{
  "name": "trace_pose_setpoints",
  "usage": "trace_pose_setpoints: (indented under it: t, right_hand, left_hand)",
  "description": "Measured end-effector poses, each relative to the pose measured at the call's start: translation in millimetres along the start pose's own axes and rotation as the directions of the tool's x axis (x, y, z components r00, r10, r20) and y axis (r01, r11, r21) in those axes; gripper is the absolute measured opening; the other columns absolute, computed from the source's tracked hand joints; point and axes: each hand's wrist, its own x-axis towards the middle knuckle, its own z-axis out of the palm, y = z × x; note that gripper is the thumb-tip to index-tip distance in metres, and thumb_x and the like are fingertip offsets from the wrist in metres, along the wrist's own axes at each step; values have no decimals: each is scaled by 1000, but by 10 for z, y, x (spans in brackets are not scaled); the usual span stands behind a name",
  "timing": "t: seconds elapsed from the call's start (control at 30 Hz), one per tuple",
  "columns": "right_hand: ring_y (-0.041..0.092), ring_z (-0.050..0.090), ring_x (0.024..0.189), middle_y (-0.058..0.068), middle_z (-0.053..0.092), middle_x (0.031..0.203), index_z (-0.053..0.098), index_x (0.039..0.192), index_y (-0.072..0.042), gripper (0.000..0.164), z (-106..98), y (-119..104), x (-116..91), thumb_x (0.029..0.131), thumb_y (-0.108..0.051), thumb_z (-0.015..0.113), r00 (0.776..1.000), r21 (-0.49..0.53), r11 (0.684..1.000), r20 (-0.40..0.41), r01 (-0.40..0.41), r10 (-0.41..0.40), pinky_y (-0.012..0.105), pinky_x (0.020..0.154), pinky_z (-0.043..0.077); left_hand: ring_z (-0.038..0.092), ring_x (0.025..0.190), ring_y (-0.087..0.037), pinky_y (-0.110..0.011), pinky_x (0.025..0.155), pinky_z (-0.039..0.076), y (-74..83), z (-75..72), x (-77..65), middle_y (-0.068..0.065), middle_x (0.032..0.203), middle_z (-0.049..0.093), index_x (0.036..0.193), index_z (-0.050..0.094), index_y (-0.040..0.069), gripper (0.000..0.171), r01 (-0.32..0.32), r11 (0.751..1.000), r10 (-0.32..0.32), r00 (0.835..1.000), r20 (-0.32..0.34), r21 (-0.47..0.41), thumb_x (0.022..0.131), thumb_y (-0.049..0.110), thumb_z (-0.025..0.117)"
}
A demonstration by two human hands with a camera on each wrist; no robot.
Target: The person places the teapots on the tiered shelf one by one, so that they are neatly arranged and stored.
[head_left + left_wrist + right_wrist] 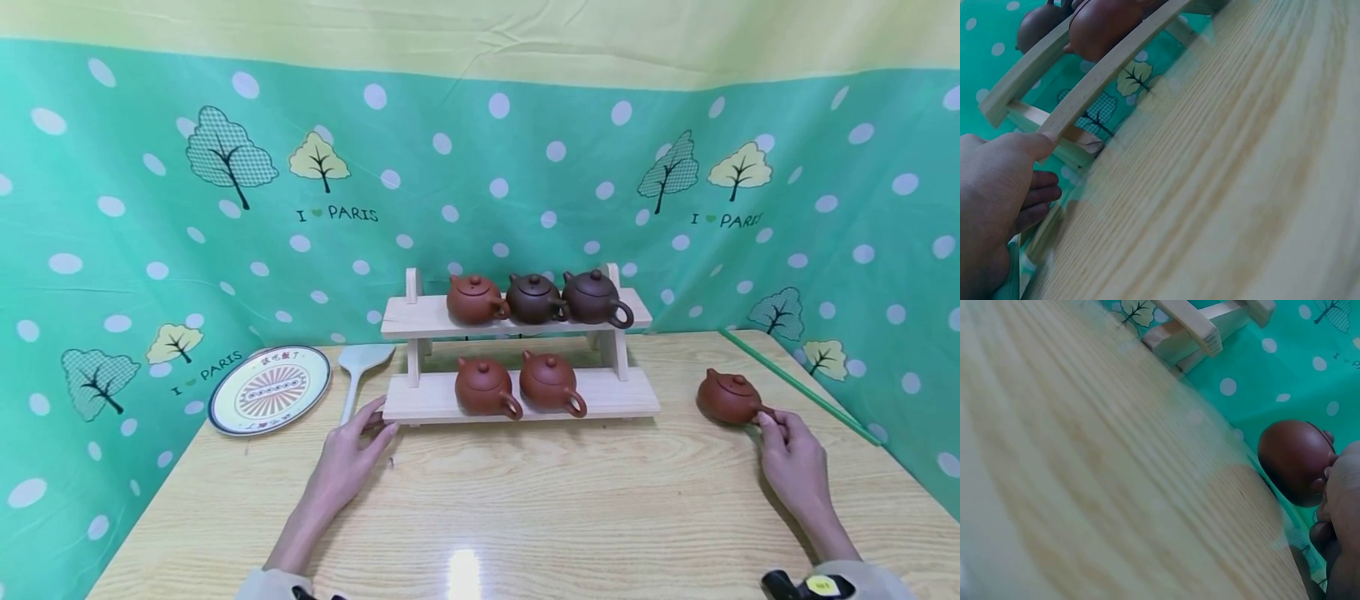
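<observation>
A two-tier wooden display shelf [517, 395] stands at the back middle of the table. My left hand [347, 458] grips the left end of its lower board, thumb at the front corner [1047, 134]. On the upper board are a reddish-brown teapot [474, 302] and two dark brown teapots [534, 300]. The lower board bears two reddish-brown teapots [483, 388]. To the right of the shelf, my right hand [797, 457] pinches the handle of another reddish-brown teapot [726, 397], its spout pointing away to the left. Whether this teapot touches the table I cannot tell.
A patterned plate [315, 379] lies at the back left, beside a pale spatula [363, 358] near my left hand. A thin green stick [802, 386] lies along the right edge of the wooden table [570, 508]. A green dotted curtain [450, 167] closes off the back and sides.
</observation>
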Motion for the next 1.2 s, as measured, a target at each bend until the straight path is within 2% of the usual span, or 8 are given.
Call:
trace_pose_setpoints:
  t: [0.37, 0.7, 1.2]
  right_hand:
    - [8, 42, 66, 3, 53, 78, 60, 117, 8, 32, 35, -125, 2, 111, -22, 49, 998, 84, 995, -25, 52, -50, 23, 56, 32]
    - [8, 42, 66, 2, 53, 77, 60, 116, 5, 29, 78, -273, -36, 111, -22, 51, 997, 135, 988, -18, 73, -71, 23, 55, 32]
    - [10, 39, 56, -1, 49, 72, 63, 116, 4, 27, 118, -579, -93, 110, -21, 53, 993, 238, 965, -1, 114, -117, 28, 46, 31]
  left_hand:
    - [69, 113, -36, -54, 101, 52, -3, 3, 13, -21, 119, 72, 144, 56, 0, 52, 8, 1000, -8, 1000, 8, -7, 100, 22, 73]
    - [69, 113, -36, -55, 103, 51, -3, 6, 12, -21, 119, 72, 144, 56, 0, 53, 14, 1000, -14, 1000, 11, -11, 99, 22, 73]
    - [70, 112, -37, -55, 102, 51, 0, 8, 5, -22, 118, 72, 144, 57, -1, 53, 8, 1000, -8, 1000, 7, -9, 99, 21, 74]
